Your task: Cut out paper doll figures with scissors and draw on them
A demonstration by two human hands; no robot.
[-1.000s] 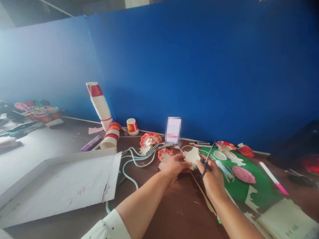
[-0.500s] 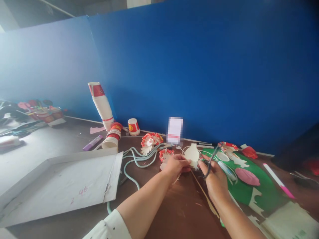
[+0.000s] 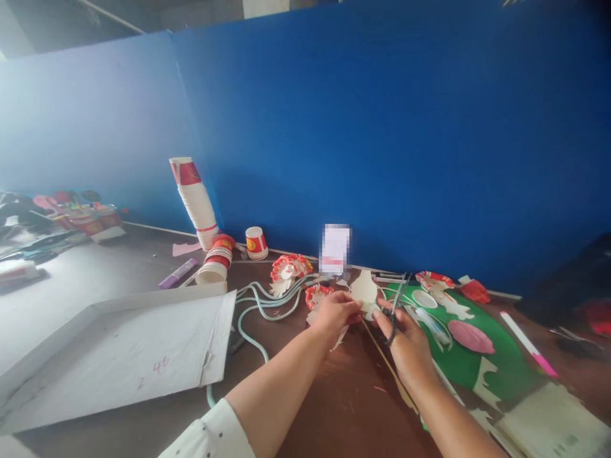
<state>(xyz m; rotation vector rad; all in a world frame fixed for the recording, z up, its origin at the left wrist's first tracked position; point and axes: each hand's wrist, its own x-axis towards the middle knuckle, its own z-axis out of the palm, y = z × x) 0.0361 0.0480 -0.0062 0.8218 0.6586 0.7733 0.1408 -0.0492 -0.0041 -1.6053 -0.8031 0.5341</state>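
Observation:
My left hand (image 3: 338, 313) pinches the lower left side of a cream paper cut-out (image 3: 364, 287), which has a rounded body and a narrow top. In my right hand (image 3: 403, 337) is a pair of scissors (image 3: 398, 299), its dark handles around my fingers and its blades pointing up and away from me. My right fingertips reach the cut-out's lower right edge. Just left of the paper, partly behind my left hand, lies a red and white flower cut from a paper cup (image 3: 317, 297). A second such flower (image 3: 289, 270) is farther back.
A white box lid (image 3: 119, 356) covers the left of the brown table. Stacked paper cups (image 3: 195, 203) lean near the blue partition (image 3: 334, 127). Pale blue cable (image 3: 255, 324) loops mid-table. Right of my hands lie green paper (image 3: 510, 362), a pink oval (image 3: 471, 336) and a pink-capped marker (image 3: 529, 343).
The scissors have swung more upright and slightly left, and their blades now stand apart from the paper. The cut-out has shifted slightly left and up in my left hand.

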